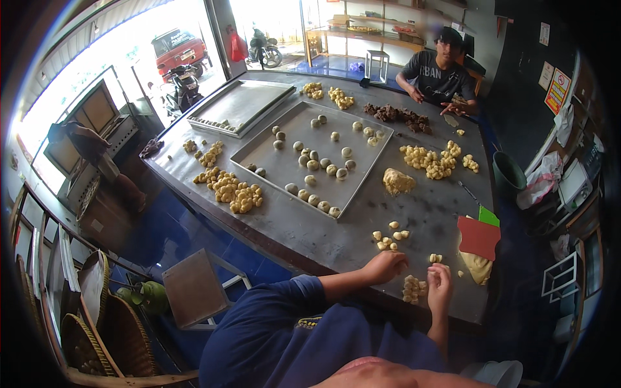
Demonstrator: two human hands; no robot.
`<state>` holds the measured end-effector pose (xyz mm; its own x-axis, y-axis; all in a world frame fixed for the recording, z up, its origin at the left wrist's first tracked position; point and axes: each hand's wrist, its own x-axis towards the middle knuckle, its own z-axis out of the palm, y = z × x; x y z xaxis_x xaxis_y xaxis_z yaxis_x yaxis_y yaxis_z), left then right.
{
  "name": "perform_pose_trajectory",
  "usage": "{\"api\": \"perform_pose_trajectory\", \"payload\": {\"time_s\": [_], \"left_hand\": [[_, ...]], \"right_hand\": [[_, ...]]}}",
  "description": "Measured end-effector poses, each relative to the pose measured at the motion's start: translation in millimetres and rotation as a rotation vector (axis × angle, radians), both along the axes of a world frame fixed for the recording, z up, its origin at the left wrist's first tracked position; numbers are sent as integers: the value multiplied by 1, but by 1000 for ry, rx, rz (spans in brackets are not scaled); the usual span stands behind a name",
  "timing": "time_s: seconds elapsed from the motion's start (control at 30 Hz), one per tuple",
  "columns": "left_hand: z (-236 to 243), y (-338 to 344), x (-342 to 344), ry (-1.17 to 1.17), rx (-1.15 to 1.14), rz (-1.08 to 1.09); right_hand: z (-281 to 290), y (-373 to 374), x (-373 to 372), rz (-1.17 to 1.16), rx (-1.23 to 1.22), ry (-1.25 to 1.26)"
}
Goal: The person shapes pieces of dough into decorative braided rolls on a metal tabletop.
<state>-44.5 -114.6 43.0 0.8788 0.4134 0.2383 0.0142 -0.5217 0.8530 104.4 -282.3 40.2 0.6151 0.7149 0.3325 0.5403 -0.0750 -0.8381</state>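
My left hand is over the near edge of the metal table, its fingers curled closed; anything inside them is hidden. Just beyond it lies a loose group of small pale-yellow dough pieces. To the right, my right hand is raised with fingers bent together, and what they hold, if anything, cannot be made out. A few dough lumps sit right beyond its fingertips. Between my wrists, a tight cluster of dough pieces rests near the edge. A red flat scraper lies over a slab of yellow dough.
A large tray holds scattered round balls; another tray is behind it. Dough heaps lie left, more right, with a big dough lump and brown filling. A co-worker sits across. A green-ended tool lies right.
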Motion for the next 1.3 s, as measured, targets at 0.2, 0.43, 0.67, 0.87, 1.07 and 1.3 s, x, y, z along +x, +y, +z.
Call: {"api": "perform_pose_trajectory", "payload": {"time_s": [0.2, 0.43, 0.67, 0.87, 1.07, 1.3], "left_hand": [[17, 6, -18, -6, -302, -12], [7, 11, -19, -12, -127, -8], [1, 7, -16, -128, -210, -41], [32, 9, -19, 150, -386, -54], [-7, 6, 5, 0, 573, 164], [-26, -15, 28, 120, 572, -94]], "right_hand": [[13, 1, -8, -31, -58, 317], [11, 0, -7, -7, -23, 221], [34, -6, -11, -35, -115, 108], [57, -14, -21, -34, -6, 401], [56, -7, -20, -245, -102, -890], [-25, -21, 9, 6, -382, -327]]}}
